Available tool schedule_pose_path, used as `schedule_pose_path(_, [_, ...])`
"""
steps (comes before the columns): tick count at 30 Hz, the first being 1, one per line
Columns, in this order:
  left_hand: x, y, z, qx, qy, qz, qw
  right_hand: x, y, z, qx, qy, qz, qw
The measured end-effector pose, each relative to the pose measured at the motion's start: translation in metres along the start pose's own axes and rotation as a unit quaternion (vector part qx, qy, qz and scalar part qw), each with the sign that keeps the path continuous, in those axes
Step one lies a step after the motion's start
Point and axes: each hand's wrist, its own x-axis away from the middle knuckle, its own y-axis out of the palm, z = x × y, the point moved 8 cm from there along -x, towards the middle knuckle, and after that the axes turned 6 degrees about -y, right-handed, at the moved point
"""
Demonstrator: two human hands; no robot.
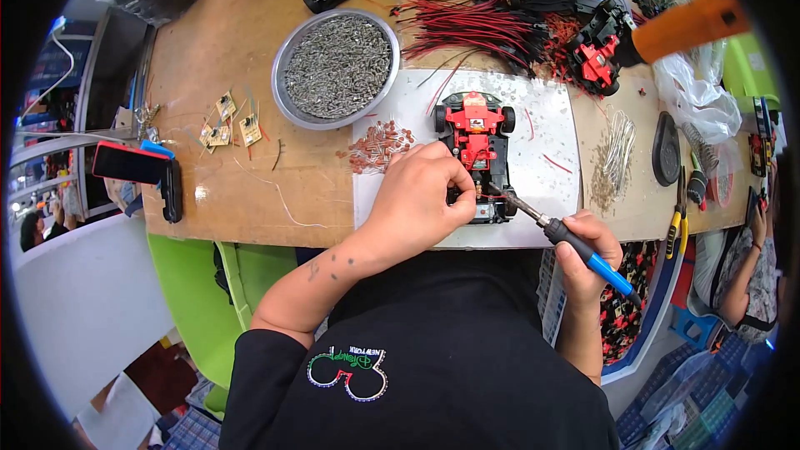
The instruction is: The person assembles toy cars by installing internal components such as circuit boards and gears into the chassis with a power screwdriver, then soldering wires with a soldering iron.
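A red and black toy car chassis (477, 143) lies on a white sheet (543, 192) at the table's front edge. My left hand (423, 192) rests against its near left side, thumb and forefinger pinched together. Whatever sits between those fingertips is too small to make out. In my right hand (587, 254) is a soldering iron with a blue and black handle (604, 271). Its metal tip points left into the near end of the chassis, close to a thin red wire and the left fingertips.
Left of the chassis lie small brown disc components (379, 148). Behind them stands a bowl (278, 75) of small metal parts. Red and black wires (467, 25) lie at the back. An orange tool (692, 27) juts in at upper right. Yellow-handled pliers (677, 229) and small circuit boards (250, 128) lie aside.
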Motion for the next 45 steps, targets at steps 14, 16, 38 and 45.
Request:
schedule_pose_path(14, [0.004,0.000,-0.003,0.011,0.019,-0.006,1.000,-0.012,0.026,0.001,-0.003,0.042,-0.011,0.999])
schedule_pose_path(16, [0.004,0.000,-0.002,0.005,0.025,-0.003,1.000,-0.018,0.029,-0.004,0.030,0.026,-0.018,0.999])
schedule_pose_path(38, [0.002,0.002,-0.004,0.022,-0.006,0.009,1.000,0.010,0.005,0.011,0.020,0.055,-0.011,0.998])
schedule_pose_path(45, [0.002,0.000,-0.002,0.009,0.008,0.010,1.000,0.006,0.010,0.009,0.024,0.050,-0.021,0.998])
